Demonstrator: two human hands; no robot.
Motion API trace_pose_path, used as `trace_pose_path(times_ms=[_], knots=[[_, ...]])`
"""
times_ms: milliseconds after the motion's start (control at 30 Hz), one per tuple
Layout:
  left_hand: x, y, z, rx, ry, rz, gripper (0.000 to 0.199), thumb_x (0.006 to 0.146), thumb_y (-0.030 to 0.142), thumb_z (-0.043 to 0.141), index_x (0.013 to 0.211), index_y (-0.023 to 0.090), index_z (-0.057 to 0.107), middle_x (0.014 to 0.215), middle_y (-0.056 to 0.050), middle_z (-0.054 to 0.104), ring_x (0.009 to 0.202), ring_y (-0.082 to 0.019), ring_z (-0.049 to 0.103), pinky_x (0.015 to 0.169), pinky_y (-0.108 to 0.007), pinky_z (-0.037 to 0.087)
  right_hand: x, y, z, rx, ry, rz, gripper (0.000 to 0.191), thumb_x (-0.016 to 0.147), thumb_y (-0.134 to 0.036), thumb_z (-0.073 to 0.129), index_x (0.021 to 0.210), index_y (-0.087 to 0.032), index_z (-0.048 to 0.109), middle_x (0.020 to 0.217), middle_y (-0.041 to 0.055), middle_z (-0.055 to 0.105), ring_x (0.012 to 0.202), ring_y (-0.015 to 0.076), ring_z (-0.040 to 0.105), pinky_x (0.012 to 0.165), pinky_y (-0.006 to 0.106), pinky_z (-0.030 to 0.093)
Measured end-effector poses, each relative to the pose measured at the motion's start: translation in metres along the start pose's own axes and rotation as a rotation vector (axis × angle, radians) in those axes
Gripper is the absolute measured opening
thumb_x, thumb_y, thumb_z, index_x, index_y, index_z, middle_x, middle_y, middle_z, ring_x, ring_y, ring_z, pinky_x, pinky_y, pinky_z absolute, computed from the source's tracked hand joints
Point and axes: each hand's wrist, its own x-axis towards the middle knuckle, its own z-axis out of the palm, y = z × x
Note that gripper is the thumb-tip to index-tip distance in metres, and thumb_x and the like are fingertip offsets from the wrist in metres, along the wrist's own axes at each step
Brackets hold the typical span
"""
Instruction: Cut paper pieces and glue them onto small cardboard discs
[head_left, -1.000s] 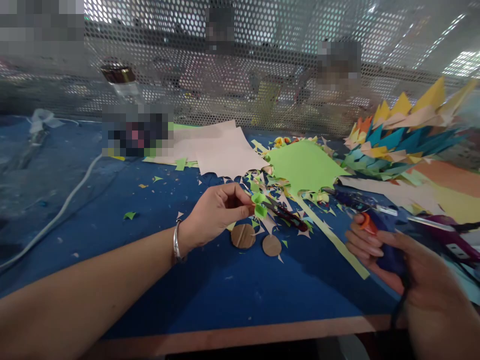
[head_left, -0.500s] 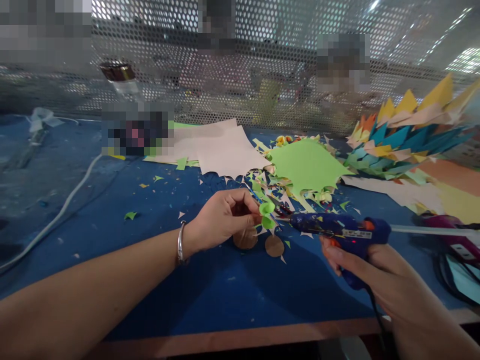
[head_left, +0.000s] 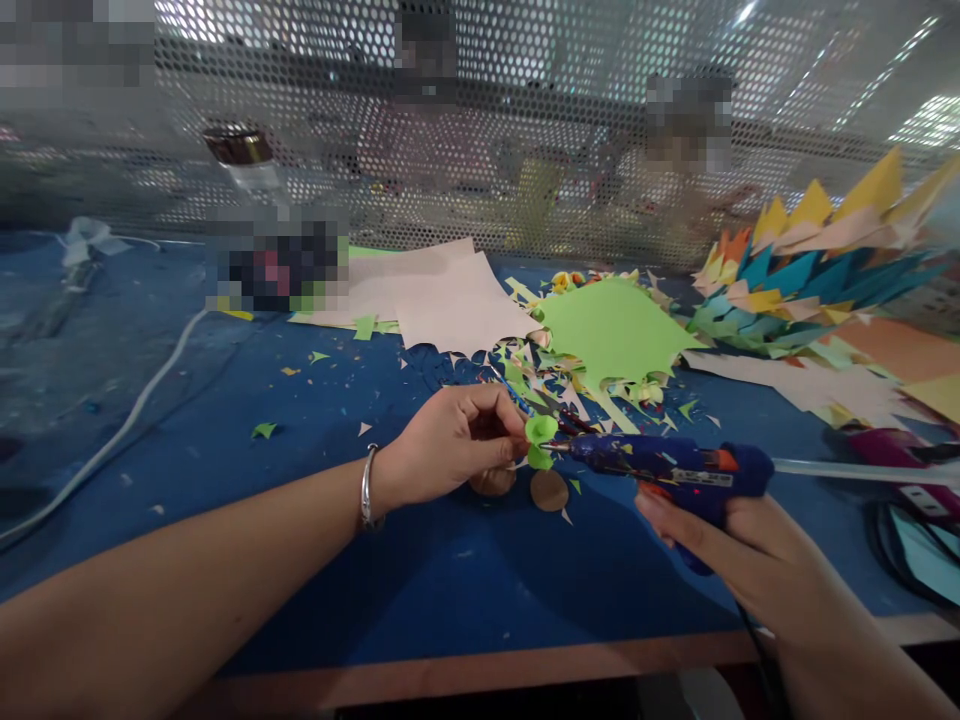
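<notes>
My left hand is closed in a pinch on a small curled green paper piece, held just above the table. The fingers of my right hand wrap round the handle of a blue glue gun, with a clear glue stick sticking out of its back. The gun's nozzle points left and meets the green paper piece, at about its middle. Under my left fingers lies one brown disc, partly hidden, and a second brown disc sits to its right.
Pale pink paper and green paper lie behind my hands among scraps. A layered paper construction stands at the right, near a purple power strip. A white cord runs along the left. Perforated metal rises at the back.
The glue gun has moved left, so its nozzle now meets the green paper piece instead of standing a little apart. My left hand has shifted slightly right and down.
</notes>
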Motion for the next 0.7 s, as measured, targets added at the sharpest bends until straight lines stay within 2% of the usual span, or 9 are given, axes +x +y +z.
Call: trace_pose_path(times_ms=[200, 367, 567, 700], knots=[[0.0008, 0.0011, 0.0009, 0.014, -0.022, -0.013, 0.011, 0.070, 0.017, 0.071, 0.071, 0.016, 0.060, 0.066, 0.002, 0.063, 0.057, -0.006, 0.056, 0.054, -0.019, 0.047, 0.0000, 0.0068, -0.0038, -0.132, -0.022, -0.038, 0.044, 0.086, -0.056, 0.061, 0.057, -0.024, 0.060, 0.052, -0.0009, 0.054, 0.051, 0.0153, 0.048, 0.050, 0.028, 0.041], [0.0009, -0.0001, 0.0012, 0.012, -0.014, -0.034, 0.012, 0.070, 0.017, 0.072, 0.071, 0.015, 0.060, 0.067, 0.002, 0.061, 0.057, -0.006, 0.056, 0.054, -0.019, 0.047, -0.0013, 0.0072, -0.0039, -0.153, -0.029, -0.044, 0.048, 0.088, -0.056, 0.058, 0.053, -0.024, 0.053, 0.049, -0.0024, 0.049, 0.048, 0.0144, 0.045, 0.052, 0.028, 0.041], [-0.0006, -0.0051, 0.0006, -0.065, -0.062, -0.079, 0.014, 0.073, 0.020, 0.073, 0.074, 0.016, 0.059, 0.073, -0.001, 0.063, 0.055, -0.007, 0.055, 0.048, -0.021, 0.046, -0.0008, 0.0082, -0.0046, -0.178, -0.050, -0.056, 0.049, 0.089, -0.055, 0.058, 0.052, -0.025, 0.048, 0.049, -0.0023, 0.047, 0.048, 0.0142, 0.044, 0.046, 0.028, 0.036], [-0.0003, -0.0042, 0.0005, -0.018, -0.057, -0.065, 0.014, 0.071, 0.018, 0.074, 0.073, 0.015, 0.060, 0.073, -0.002, 0.064, 0.060, -0.008, 0.058, 0.054, -0.021, 0.049, -0.0008, 0.0101, -0.0049, -0.171, -0.060, -0.052, 0.048, 0.089, -0.053, 0.057, 0.052, -0.024, 0.046, 0.049, -0.0021, 0.046, 0.048, 0.0141, 0.044, 0.046, 0.028, 0.036]])
